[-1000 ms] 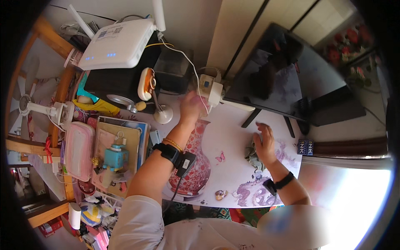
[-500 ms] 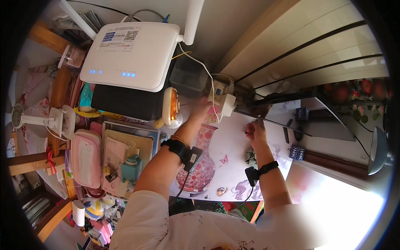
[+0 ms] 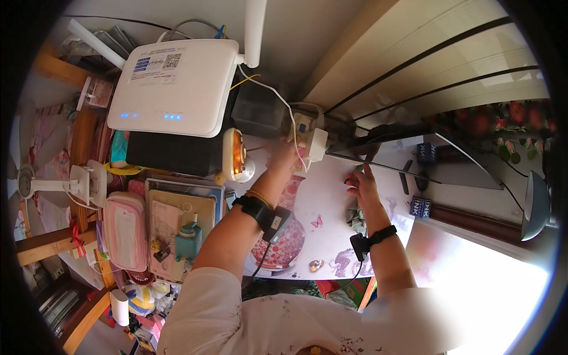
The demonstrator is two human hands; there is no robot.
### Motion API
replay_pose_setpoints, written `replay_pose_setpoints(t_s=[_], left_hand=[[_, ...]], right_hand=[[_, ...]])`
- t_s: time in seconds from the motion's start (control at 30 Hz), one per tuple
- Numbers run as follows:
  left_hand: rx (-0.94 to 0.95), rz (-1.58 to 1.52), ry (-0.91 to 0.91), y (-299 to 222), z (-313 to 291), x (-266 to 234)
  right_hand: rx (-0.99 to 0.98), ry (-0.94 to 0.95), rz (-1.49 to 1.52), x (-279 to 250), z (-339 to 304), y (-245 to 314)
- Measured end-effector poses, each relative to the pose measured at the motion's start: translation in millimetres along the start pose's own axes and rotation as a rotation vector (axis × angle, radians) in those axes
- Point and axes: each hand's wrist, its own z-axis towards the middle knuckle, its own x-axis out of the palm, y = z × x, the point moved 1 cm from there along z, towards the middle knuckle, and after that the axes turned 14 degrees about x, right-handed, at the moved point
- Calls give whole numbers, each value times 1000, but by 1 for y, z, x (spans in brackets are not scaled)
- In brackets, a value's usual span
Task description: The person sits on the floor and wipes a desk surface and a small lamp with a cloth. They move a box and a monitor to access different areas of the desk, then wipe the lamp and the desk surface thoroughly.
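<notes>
My left hand (image 3: 287,155) reaches in beside a power strip (image 3: 303,125) and a white plug adapter (image 3: 318,145). Its fingers are blurred and partly behind a white cable (image 3: 291,112), so their grip is hidden. On the right, my right hand (image 3: 365,188) has its fingers apart with nothing seen in them. One finger stretches up to the lower edge of a dark, glossy screen (image 3: 408,158), though contact is unclear. A crumpled grey-green cloth (image 3: 356,219) lies just beside that wrist. Both wrists wear black straps with small cabled boxes.
A white router (image 3: 177,94) with lit blue lights rests on a black box (image 3: 171,151) at the left. An orange-and-white lamp-like object (image 3: 238,155), a pink case (image 3: 125,231) and a teal bottle (image 3: 189,241) stand nearby. A blue box (image 3: 420,207) sits at the right.
My right hand's fingers have spread, and one now points up at the screen's edge. The left hand stays by the power strip. The whole view has shifted slightly.
</notes>
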Motion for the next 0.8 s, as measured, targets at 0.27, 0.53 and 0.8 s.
replay_pose_setpoints(t_s=[0.27, 0.53, 0.8], left_hand=[[-26, -26, -54, 3, 10, 0], [-4, 3, 2, 8, 16, -9], [35, 48, 94, 19, 24, -16]], right_hand=[[-41, -33, 132, 2, -9, 4], [30, 725, 699, 24, -7, 2], [97, 828, 876, 39, -5, 4]])
